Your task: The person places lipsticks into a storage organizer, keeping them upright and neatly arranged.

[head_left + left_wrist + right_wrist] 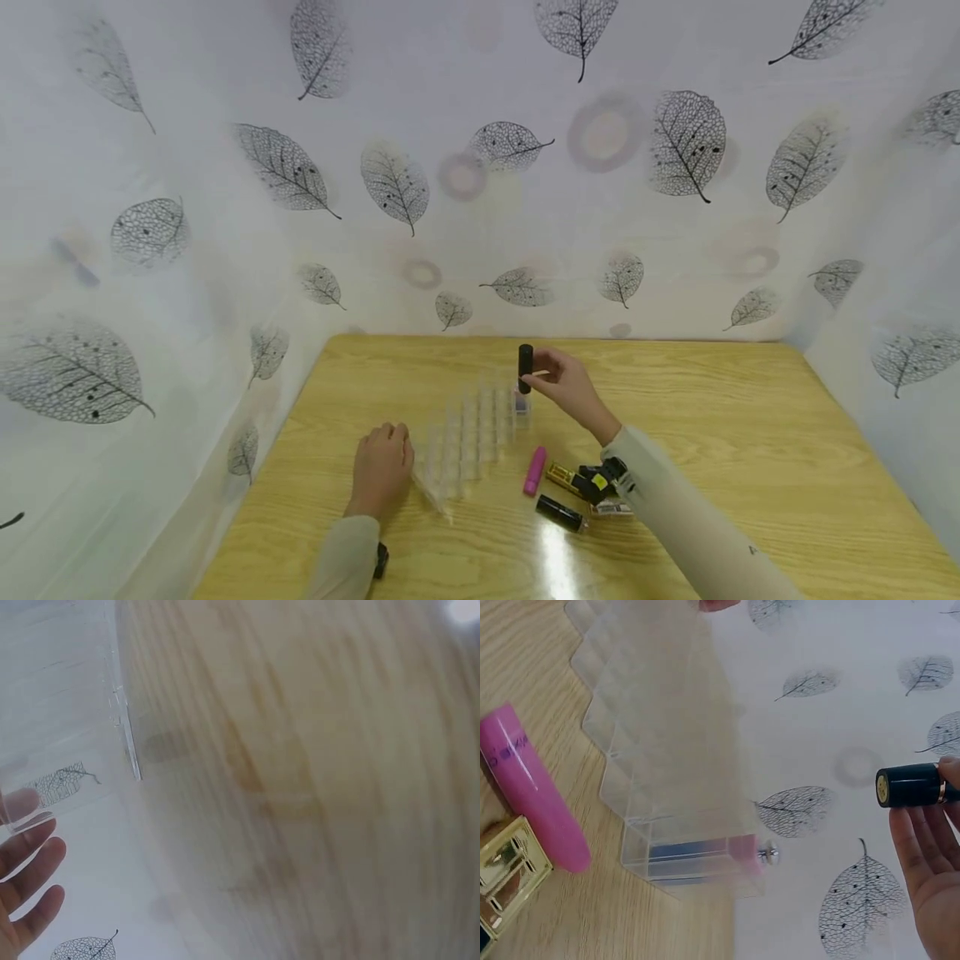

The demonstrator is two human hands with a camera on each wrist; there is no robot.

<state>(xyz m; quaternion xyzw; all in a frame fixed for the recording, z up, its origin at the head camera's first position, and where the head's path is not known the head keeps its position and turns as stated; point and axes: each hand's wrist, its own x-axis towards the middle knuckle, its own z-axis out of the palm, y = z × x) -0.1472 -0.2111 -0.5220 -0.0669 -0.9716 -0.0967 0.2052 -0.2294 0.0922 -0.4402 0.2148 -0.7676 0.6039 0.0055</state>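
My right hand [568, 390] pinches a black lipstick tube [526, 367] between thumb and fingers, upright above the far right end of a clear stepped organizer [468, 437]. A gold band and gold end show on the lipstick [909, 785] in the right wrist view. One end compartment there contains a blue and pink tube [694, 853] with a silver knob. At the organizer's left side rests my left hand [380, 468]. Its fingers [37, 866] are loosely extended in the left wrist view, one seen through the clear plastic; the thumb is hidden.
Right of the organizer lie a pink tube [535, 471], a gold case [566, 477] and a glossy black tube [559, 513]. A small pale box [612, 507] is partly covered by the right wrist camera. Leaf-patterned sheeting [517, 208] surrounds the wooden table [712, 417].
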